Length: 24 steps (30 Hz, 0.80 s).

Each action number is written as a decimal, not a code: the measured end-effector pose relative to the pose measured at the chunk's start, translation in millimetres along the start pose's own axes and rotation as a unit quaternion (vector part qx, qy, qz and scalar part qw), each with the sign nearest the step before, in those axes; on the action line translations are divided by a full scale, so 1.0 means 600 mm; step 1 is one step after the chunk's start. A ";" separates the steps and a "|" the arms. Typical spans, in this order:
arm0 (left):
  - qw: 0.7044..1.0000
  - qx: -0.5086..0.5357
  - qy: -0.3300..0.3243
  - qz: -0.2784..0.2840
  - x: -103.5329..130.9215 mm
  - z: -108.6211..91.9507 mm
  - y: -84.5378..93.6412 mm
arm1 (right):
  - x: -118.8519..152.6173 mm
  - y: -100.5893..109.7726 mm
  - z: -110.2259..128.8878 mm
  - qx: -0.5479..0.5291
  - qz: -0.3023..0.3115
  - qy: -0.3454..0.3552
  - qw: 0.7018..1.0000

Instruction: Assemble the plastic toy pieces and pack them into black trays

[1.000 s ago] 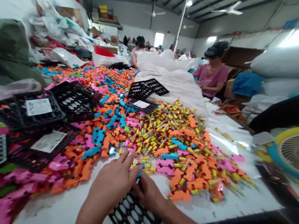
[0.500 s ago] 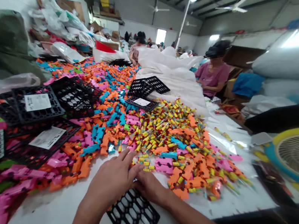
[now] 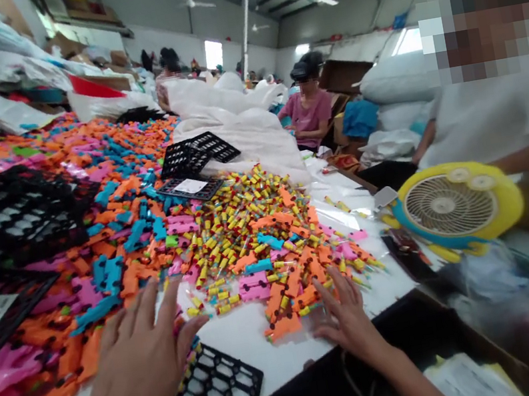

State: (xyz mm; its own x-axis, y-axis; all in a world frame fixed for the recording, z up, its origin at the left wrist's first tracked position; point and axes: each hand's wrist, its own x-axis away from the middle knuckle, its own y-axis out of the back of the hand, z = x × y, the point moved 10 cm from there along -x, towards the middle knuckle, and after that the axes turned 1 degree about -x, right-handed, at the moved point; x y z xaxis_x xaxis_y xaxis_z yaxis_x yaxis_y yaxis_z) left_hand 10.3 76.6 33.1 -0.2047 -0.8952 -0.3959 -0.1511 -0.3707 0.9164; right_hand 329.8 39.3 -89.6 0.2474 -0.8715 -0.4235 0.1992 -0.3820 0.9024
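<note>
My left hand [image 3: 136, 358] is spread over the left part of a black plastic grid tray [image 3: 219, 381] at the table's near edge. A few yellow pieces show beneath its thumb; whether the fingers touch them I cannot tell. My right hand [image 3: 348, 319] reaches out with fingers apart at the near edge of the orange toy cars [image 3: 286, 326]; nothing shows in its grip. Beyond both hands lies a heap of small yellow tubes with red ends [image 3: 219, 232], mixed with orange, pink and blue cars.
Black grid trays [image 3: 18, 212] rest on a large pile of coloured toy cars [image 3: 54, 186] to the left. A yellow and blue fan [image 3: 453, 203] stands at right, near a person in a white shirt [image 3: 484, 114]. An open box [image 3: 418, 328] sits below the table's right edge.
My hands, together over the grid tray before, are now apart. The right one has moved right to the orange cars. The view has turned right, bringing the white-shirted person into sight.
</note>
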 end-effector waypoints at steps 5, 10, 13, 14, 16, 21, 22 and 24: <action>0.990 0.019 -0.112 -0.079 0.053 -0.152 -0.019 | 0.023 -0.009 -0.077 -0.028 -0.046 -0.125 0.991; 0.995 0.028 -0.091 0.038 0.091 -0.272 -0.206 | 0.003 -0.026 -0.078 -0.042 -0.057 -0.133 0.988; 0.999 0.032 -0.013 0.033 0.078 -0.278 -0.254 | -0.020 -0.033 -0.061 -0.051 -0.072 -0.080 0.993; 0.999 0.032 0.009 0.021 0.072 -0.275 -0.257 | -0.026 -0.034 -0.056 -0.055 -0.077 -0.064 0.993; 0.999 0.030 0.040 -0.004 0.060 -0.267 -0.253 | -0.036 -0.036 -0.049 -0.063 -0.084 -0.046 0.993; 0.994 0.052 0.087 -0.038 0.049 -0.251 -0.257 | -0.053 -0.038 -0.041 -0.066 -0.098 -0.036 0.992; 0.992 0.065 0.099 -0.038 0.049 -0.247 -0.263 | -0.058 -0.040 -0.038 -0.070 -0.098 -0.034 0.992; 0.988 0.094 0.122 -0.032 0.048 -0.237 -0.274 | -0.071 -0.043 -0.031 -0.091 -0.101 -0.025 0.990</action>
State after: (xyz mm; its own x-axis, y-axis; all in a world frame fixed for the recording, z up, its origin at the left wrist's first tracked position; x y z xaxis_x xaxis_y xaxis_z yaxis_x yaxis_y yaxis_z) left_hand 167.1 76.7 -120.7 0.0468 -0.9128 -0.4056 -0.3385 -0.3965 0.8533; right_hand 331.9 92.2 -96.4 0.1389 -0.7986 -0.5856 0.4078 -0.4927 0.7687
